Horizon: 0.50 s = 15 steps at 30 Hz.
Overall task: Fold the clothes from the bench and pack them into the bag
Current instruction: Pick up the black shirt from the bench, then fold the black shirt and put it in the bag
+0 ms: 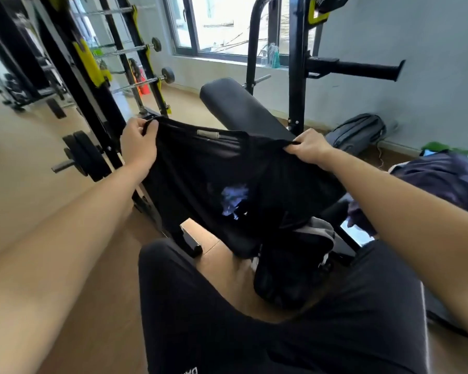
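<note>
Shirt (208,168) hides bench (227,103) seat.

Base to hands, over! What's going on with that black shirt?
Left hand and right hand each pinch a top corner of the black shirt. It hangs spread, unfolded, in front of the bench. Nothing in the way.

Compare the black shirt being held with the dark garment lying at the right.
The black shirt hangs spread out, pinched by the left hand and right hand; the navy garment lies crumpled, untouched. The black shirt carries a blue print; the navy garment shows no print. Neither is folded yet.
</note>
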### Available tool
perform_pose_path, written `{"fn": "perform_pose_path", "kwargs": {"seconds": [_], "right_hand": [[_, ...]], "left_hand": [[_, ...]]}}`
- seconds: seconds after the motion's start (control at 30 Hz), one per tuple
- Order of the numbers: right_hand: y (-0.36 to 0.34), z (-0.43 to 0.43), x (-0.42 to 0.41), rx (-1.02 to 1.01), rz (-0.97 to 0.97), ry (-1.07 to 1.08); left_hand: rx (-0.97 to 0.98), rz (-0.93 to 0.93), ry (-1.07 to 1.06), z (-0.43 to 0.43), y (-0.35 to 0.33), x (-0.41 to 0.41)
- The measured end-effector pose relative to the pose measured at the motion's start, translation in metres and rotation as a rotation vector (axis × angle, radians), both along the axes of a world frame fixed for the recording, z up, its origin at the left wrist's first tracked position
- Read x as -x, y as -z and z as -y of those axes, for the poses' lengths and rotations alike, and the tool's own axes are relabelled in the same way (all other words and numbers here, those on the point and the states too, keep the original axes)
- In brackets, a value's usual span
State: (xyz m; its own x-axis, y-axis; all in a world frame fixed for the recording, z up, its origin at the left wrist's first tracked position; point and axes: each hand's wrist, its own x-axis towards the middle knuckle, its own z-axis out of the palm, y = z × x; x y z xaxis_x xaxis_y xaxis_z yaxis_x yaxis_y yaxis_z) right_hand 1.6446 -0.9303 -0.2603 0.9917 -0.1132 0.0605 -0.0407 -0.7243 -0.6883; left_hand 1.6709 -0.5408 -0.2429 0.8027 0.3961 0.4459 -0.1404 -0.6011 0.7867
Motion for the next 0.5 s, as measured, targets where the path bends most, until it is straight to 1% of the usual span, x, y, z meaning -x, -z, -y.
{"fn": "perform_pose_path", "kwargs": {"seconds": [0.07,0.2,0.3,0.37,0.5], "right_hand": [[0.003,-0.014,-0.010,-0.037,0.032,-0.017],[-0.022,-0.033,-0.039,-0.108,0.201,0.023],[-0.046,-0.033,-0.059,-0.113,0.320,0.089],[-0.047,-0.033,-0.067,-0.027,0.292,0.062],[-0.022,-0.018,-0.077,0.103,0.201,0.000]], "left_hand": [[0.020,0.007,-0.045,-0.006,-0.004,-0.002],[0.020,0.077,-0.099,-0.021,-0.029,-0.012],[-0.048,0.085,-0.076,-0.030,-0.046,-0.023],[-0.170,0.017,-0.006,-0.038,-0.045,-0.029],[-0.366,-0.231,0.275,-0.054,-0.032,-0.023]]}}
